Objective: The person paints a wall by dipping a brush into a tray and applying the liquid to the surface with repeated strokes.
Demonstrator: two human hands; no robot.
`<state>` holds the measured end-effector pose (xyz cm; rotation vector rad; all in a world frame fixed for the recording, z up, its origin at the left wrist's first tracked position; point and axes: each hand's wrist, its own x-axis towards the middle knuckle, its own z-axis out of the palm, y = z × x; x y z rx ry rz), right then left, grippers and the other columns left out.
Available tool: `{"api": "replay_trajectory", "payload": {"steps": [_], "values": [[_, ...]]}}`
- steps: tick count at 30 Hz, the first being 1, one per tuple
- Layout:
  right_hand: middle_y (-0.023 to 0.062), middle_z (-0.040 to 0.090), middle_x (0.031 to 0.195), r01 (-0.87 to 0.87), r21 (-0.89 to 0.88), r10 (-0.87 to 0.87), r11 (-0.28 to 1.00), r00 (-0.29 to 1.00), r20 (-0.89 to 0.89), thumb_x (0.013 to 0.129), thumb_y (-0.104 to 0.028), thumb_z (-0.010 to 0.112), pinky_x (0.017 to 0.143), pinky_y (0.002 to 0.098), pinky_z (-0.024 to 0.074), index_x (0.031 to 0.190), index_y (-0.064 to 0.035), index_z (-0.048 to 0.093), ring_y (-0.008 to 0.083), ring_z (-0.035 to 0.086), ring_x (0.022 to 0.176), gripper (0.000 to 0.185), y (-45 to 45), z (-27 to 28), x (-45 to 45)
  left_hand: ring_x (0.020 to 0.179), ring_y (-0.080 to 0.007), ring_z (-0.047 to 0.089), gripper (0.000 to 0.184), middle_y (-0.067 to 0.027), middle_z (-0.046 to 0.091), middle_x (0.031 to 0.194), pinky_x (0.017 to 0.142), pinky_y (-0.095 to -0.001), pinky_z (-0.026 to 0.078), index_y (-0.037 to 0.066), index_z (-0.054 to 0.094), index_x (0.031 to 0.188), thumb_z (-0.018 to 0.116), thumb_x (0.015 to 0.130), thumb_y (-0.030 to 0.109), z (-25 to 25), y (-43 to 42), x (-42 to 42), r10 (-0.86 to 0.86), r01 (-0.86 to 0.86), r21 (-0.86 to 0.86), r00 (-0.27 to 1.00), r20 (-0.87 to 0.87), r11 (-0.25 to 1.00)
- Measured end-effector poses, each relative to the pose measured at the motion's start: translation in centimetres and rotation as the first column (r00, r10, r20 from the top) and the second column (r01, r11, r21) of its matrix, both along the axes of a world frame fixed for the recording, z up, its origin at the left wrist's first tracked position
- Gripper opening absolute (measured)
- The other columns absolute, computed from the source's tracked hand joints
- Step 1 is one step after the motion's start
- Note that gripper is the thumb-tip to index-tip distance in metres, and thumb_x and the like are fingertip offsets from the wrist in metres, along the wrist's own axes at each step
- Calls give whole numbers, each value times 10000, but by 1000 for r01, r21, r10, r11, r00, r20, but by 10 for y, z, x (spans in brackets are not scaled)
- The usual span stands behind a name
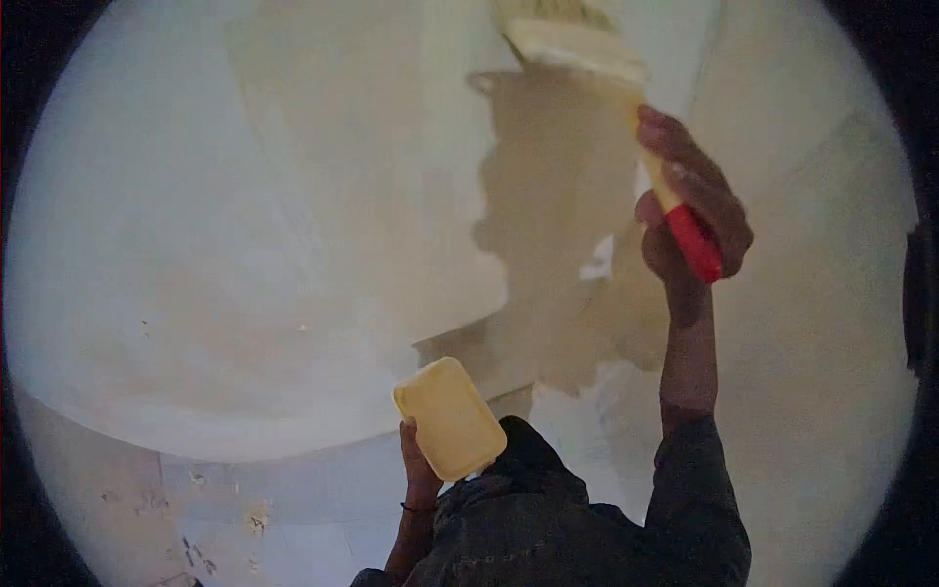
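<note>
My right hand (696,201) is raised at the upper right, its fingers wrapped around the handle of a wide paintbrush (577,49). The handle is pale with a red end, and the bristles point up against the pale wall (342,176); whether they touch it I cannot tell. Low in the middle, my left hand (419,465) grips a shallow cream-coloured rectangular container (452,416) by its left side. Its inside looks the same cream colour, and most of my left fingers are hidden behind it.
Dark shadows of the arm and brush fall on the wall. Below the wall's lower edge lies a light tiled floor (313,538) with scattered stains and bits of debris at the lower left. A dark object (917,298) shows at the far right edge.
</note>
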<state>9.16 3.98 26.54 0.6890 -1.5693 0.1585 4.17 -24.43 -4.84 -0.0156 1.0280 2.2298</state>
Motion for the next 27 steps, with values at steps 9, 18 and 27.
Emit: {"api": "replay_trajectory", "payload": {"steps": [9,18,27], "values": [[188,582,942,-66,-75,80,995,975,207,685,-111,648,799,441,465,1021,-64,502,331,560,924,370,-8,-62,13,992,-248,497,547,-122,459,1137,804,-386,452,59,325,1217,374,846,457,13,-12,6,53,-55,55,998,39,997],[167,566,1012,15,-255,99,967,897,430,626,55,634,808,430,462,1073,-91,494,336,535,976,491,-18,-127,42,1008,-254,494,528,-126,462,1144,828,-406,435,68,341,1216,328,851,450,8,-19,9,51,-50,36,999,-10,998],[128,559,1030,163,-296,66,941,770,634,599,17,664,791,359,477,1001,-90,490,294,532,997,452,-21,-199,42,1000,-248,496,507,-111,466,1137,820,-399,438,79,356,1202,342,851,444,26,-14,19,104,-114,90,988,111,989]]}}
